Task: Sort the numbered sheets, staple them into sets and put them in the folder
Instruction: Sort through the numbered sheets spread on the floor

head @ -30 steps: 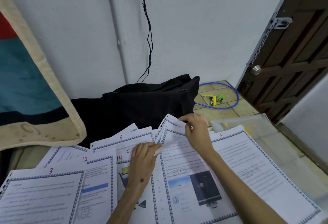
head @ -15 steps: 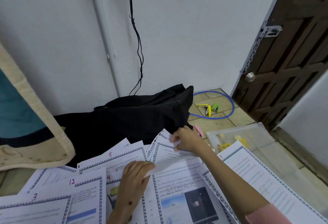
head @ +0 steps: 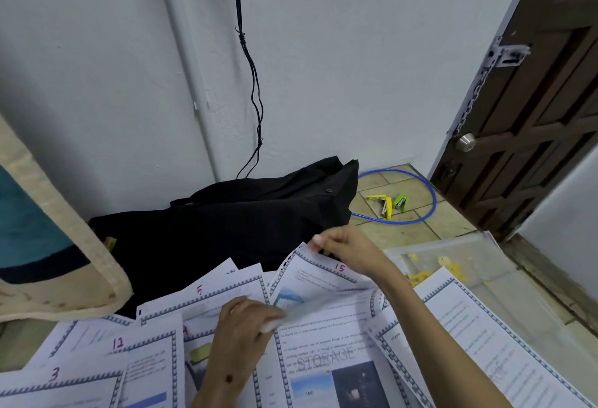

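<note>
Sheet 15 [head: 323,273] newly uncovered, folder [head: 453,255] unfilled

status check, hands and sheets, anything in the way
Right hand pinches top edge of sheet 15. Left hand holds corner of STORAGE sheet. Staplers far off on floor, clear folder partly under sheets.

Soft, even indoor light, with faint shadows. Wide-angle bending warps the edges. The moving paper blurs slightly.
</note>
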Available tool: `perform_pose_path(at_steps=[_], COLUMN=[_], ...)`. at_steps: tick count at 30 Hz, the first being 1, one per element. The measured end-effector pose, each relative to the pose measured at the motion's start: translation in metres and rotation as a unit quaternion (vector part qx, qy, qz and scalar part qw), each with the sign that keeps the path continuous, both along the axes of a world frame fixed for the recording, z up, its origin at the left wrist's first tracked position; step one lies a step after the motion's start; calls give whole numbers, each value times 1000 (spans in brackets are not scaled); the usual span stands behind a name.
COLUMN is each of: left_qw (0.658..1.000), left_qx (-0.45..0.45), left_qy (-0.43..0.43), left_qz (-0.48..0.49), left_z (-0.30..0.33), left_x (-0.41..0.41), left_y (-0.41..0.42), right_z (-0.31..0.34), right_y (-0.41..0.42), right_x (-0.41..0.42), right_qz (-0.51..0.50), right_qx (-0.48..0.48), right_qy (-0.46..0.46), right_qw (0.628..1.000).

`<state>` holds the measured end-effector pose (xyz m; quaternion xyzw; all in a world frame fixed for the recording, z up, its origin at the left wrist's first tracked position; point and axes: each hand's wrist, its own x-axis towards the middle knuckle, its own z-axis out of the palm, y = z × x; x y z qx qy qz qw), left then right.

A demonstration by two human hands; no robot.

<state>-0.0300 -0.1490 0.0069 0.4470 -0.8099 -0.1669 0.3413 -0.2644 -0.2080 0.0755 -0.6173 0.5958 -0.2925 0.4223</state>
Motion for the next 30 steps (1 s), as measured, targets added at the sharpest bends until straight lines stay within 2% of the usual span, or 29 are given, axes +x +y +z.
perform_pose_path(at_steps=[2,5,8,12,15,17,20,23,25,29,30], left_qw=[995,994,995,998,995,993,995,999,999,999,999], left_qx=[-67,-74,-66,-48,-80,-98,-65,-1,14,-8,-12], left_qy=[-34,-32,-19,-22,-30,-34,-49,-44,-39,-52,-43], left_qz=[-60,-76,-77,-33,-55,-61,-50,-7,8,-7,-17], left_z=[-13,-20,-20,-13,-13,-15,-12,-10,-8,-2,0], left_x=[6,11,11,8,8,9,8,6,5,0,0], left_y=[4,6,5,1,0,-1,0,-1,-3,-7,-7], right_z=[-7,-20,-23,-11,-14,-19,-16,-5,5,8,7], right_y=[-12,-21,-23,-15,-14,-13,-9,-2,3,8,8], right_x=[-8,-10,-7,-2,0,2,3,-8,-15,-18,-16], right_qz=[-34,2,36,48,31,26,24,79,138,215,211], right_qx=[-13,61,88,79,52,73,44,55,100,181,198], right_qy=[137,257,256,137,225,254,208,78,11,-22,-55], right_qw=[990,964,962,986,972,964,977,992,985,960,956])
